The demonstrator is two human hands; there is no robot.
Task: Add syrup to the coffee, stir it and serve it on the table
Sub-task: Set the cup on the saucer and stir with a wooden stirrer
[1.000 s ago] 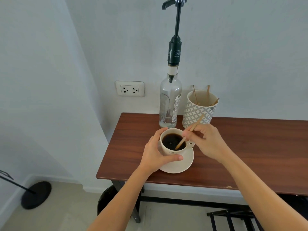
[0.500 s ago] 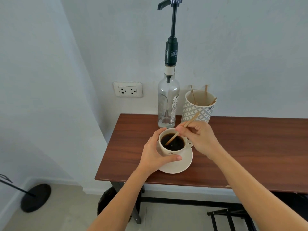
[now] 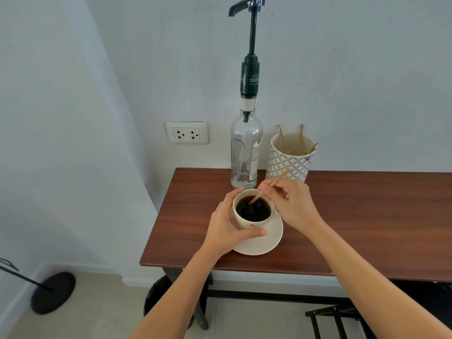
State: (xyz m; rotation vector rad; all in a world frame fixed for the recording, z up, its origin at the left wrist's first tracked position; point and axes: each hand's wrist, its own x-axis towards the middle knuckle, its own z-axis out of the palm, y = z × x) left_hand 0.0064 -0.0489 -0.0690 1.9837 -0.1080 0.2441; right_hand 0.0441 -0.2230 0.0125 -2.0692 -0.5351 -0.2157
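A cream cup (image 3: 252,223) full of black coffee (image 3: 254,209) stands on a cream saucer (image 3: 269,243) near the left end of the brown table (image 3: 354,216). My left hand (image 3: 225,228) wraps around the cup's left side, thumb across its front. My right hand (image 3: 291,204) pinches a wooden stir stick (image 3: 276,181) whose lower end dips into the coffee at the far side of the cup. Behind the cup stands a clear glass syrup bottle (image 3: 245,155) with a tall dark pump (image 3: 250,77).
A patterned white holder (image 3: 288,165) with a few more wooden sticks stands right of the bottle, against the wall. A wall socket (image 3: 187,132) is left of the bottle. A black stand base (image 3: 52,292) sits on the floor at left, and a dark rack (image 3: 337,319) lies under the table.
The stick's tip has swept from the near right of the coffee to its far side as my right hand circled. My left hand stayed on the cup.
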